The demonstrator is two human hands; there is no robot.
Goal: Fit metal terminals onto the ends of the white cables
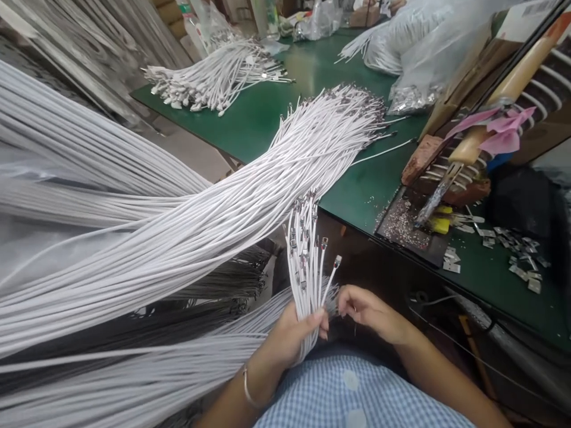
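My left hand (298, 333) is wrapped round a small bunch of white cables (307, 297), held upright with the metal connectors at the top. One cable leans out to the right of this bunch. Close beside it, my right hand (368, 310) has its fingers curled together in a pinch, near the tips of a lower cable bundle (267, 318). Whatever those fingers hold is too small to make out. Behind both hands, a thick bundle of white cables (250, 190) runs from the left onto the green table (348, 199), its metal ends pointing away.
A soldering iron (468, 145) with a wooden handle rests on a brick (422, 159) at the right. Small metal pieces (529, 267) lie scattered near it. Another cable pile (214, 74) and a plastic bag (419, 53) are farther back on the table.
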